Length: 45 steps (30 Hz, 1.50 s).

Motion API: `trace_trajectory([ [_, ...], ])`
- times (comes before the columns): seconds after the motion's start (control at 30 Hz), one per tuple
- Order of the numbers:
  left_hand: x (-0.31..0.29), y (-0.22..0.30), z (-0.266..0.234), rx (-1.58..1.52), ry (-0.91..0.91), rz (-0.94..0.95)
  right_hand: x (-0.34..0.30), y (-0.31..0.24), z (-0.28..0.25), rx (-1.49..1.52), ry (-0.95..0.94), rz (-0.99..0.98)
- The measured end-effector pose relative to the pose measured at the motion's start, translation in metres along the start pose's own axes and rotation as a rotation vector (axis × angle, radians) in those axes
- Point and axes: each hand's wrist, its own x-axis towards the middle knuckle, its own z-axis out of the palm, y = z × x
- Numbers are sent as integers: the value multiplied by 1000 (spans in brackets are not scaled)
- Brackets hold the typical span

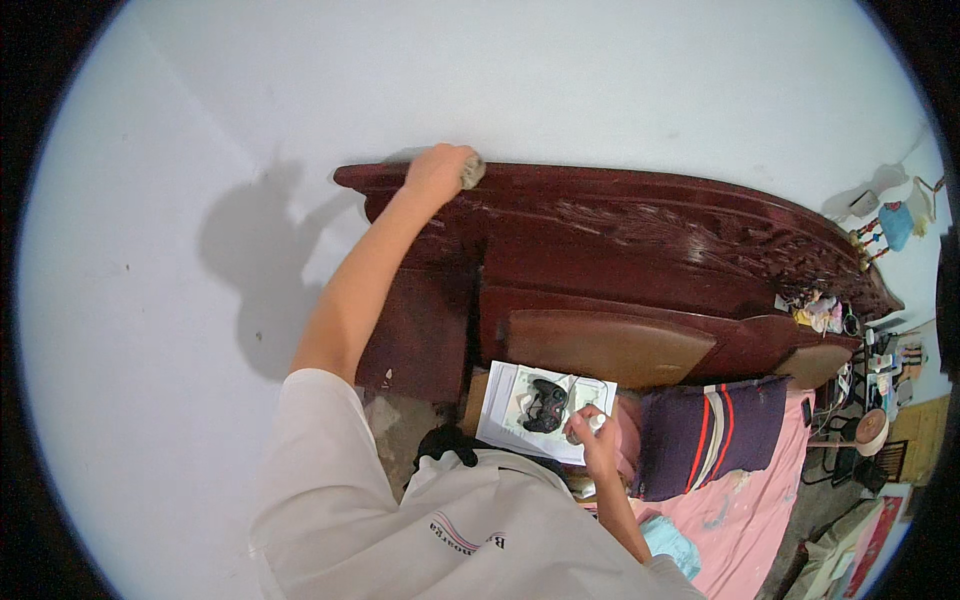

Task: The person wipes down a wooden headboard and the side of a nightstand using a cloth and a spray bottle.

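Observation:
My left arm stretches up to the dark red carved wooden headboard (620,255). My left hand (436,175) is closed round a crumpled greyish cloth (472,171), pressed on the headboard's top rail near its left end. Lower down, my right hand (598,450) grips a small bottle with a white top (597,422); its body is mostly hidden by my fingers. Beside that hand lies a white box (497,412) with a picture of a black game controller (544,405) on it.
A dark purple pillow (735,440) with red and white stripes rests on the pink bed sheet (745,530). Small items (825,313) sit by the headboard's right end. A round fan (871,430) stands beyond the bed. The white wall (560,80) rises behind the headboard.

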Motion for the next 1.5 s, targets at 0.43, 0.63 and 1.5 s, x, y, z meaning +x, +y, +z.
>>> trace_trajectory([
  [0.43,-25,-55,-3,-47,119,-21,6,2,30,34,-94,10],
  [0.63,-10,7,7,-18,58,67,0,3,41,-14,-99,23],
  [1.5,-24,-79,-12,94,-67,202,-20,-5,118,-5,82,107],
])
